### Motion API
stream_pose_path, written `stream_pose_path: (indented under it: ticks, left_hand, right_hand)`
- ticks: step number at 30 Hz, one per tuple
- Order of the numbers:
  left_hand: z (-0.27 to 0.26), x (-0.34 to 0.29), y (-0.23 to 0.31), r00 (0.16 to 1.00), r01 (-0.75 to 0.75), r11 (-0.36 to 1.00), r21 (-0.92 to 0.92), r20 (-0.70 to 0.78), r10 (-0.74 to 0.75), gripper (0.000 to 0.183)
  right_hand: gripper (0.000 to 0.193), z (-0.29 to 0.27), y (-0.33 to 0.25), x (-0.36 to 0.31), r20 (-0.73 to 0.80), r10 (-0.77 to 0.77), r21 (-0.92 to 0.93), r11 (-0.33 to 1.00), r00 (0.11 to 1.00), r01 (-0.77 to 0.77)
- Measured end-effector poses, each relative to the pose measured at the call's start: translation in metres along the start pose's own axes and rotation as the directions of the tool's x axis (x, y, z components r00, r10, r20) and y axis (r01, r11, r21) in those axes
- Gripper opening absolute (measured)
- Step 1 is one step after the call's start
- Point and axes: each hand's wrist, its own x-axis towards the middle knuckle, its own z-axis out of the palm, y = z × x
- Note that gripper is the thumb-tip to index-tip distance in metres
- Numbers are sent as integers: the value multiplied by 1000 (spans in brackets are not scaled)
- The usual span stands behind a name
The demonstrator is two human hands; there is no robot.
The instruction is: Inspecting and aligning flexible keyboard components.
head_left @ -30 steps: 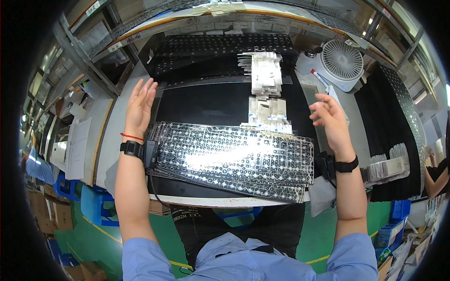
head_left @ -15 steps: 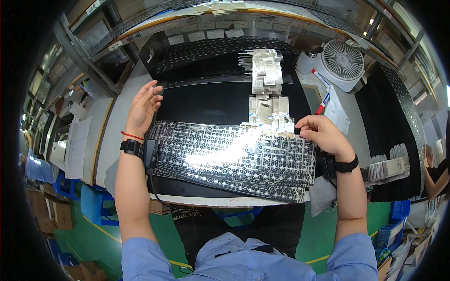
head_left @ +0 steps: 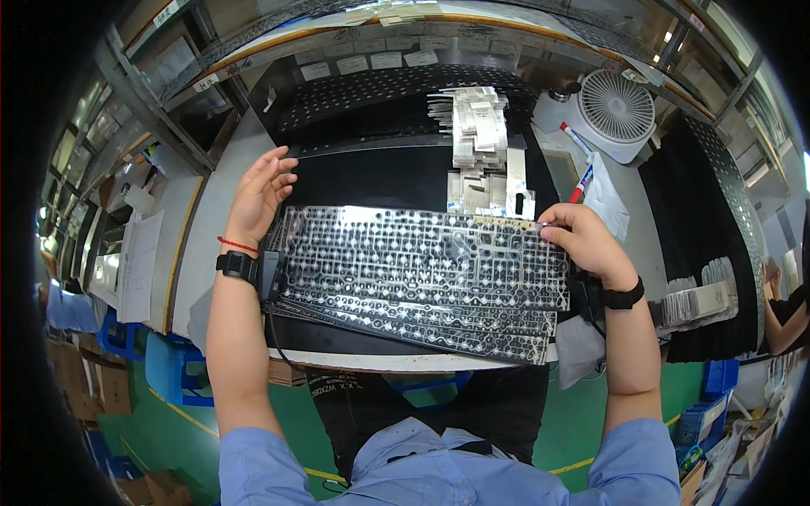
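Observation:
A stack of clear keyboard membrane sheets (head_left: 405, 261), patterned with black-and-silver spots and traces, lies fanned in front of me. The top sheet sits a little farther from me than those below, whose near edges show as a slanting fan. My right hand (head_left: 578, 236) pinches the top sheet at its far right corner, thumb over fingers. Beside the far left corner, my left hand (head_left: 267, 187) is raised with its fingers apart, holding nothing. Beyond the sheets, a run of overlapping pale film strips (head_left: 479, 139) lies on the black work surface (head_left: 363, 179).
A white fan (head_left: 618, 110) stands at the far right, with red-capped markers (head_left: 582, 181) and a white plastic bag (head_left: 606, 202) nearer. More pale strips (head_left: 700, 302) lie on a black surface farther right. A shelf edge (head_left: 337, 44) crosses the back.
The top sheet has shifted away from me and its angle has changed, so the bright glare is gone. It now covers more of the strips. My hands have barely moved.

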Motion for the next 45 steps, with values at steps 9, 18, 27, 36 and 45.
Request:
stream_pose_path:
  ticks: [9,18,27,36,45]
  left_hand:
    - [8,-2,-1,980,151,975,165,103,-170,29]
    - [85,-14,53,939,-290,629,722,342,40,29]
    - [171,-14,28,825,-470,393,790,552,-123,33]
    - [174,-7,16,896,-355,441,824,434,-89,20]
    - [167,-10,11,864,-367,570,735,496,-83,25]
  right_hand:
    - [12,1,-4,1,-142,-34,49,998,989,41]
    - [15,2,-4,2,-175,-136,-25,991,975,134]
    - [13,1,0,4,-156,-194,23,980,968,200]
    - [13,-1,1,1,-129,-152,81,983,980,163]
    - [13,-1,4,3,-124,-176,80,979,976,187]
